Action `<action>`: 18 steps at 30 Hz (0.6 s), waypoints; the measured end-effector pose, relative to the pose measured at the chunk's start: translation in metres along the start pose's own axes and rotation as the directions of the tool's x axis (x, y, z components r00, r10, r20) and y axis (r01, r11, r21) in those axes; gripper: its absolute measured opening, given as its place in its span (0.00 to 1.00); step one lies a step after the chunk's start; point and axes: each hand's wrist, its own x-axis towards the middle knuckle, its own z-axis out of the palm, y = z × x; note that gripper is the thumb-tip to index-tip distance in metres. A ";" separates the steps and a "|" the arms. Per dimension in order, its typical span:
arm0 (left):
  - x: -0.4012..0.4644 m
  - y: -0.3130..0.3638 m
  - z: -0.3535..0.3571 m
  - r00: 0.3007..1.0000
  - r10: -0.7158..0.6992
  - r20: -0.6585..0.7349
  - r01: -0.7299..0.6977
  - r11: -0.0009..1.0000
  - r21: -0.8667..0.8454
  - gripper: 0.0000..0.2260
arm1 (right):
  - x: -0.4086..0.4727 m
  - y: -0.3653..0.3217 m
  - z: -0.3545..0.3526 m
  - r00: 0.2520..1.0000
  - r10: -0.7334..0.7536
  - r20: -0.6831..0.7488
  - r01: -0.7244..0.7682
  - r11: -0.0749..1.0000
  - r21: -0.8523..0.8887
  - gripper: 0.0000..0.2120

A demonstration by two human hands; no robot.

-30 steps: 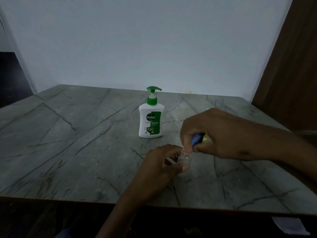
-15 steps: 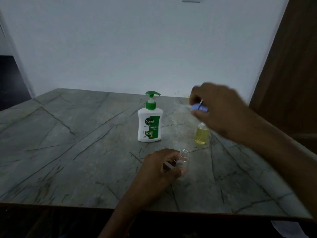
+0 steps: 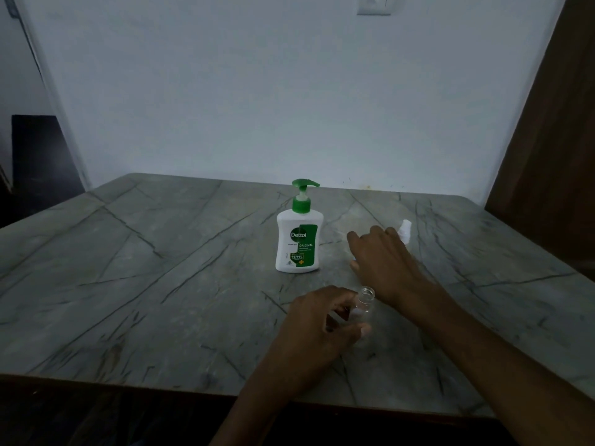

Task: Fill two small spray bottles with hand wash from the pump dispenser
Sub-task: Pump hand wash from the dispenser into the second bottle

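The left hand (image 3: 325, 320) pinched a clear open bottle (image 3: 364, 305) at lower centre. The right hand (image 3: 380, 262) lay spread, fingers loose, right of the pump dispenser (image 3: 298, 239).

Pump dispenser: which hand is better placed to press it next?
Right. The right hand is open and free beside the pump dispenser; the left hand grips the open small bottle.
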 end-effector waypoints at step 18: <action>0.000 0.000 0.001 0.999 -0.035 0.019 0.035 0.999 0.036 0.07 | -0.048 0.013 -0.014 0.992 0.019 -0.127 0.028 0.934 0.356 0.07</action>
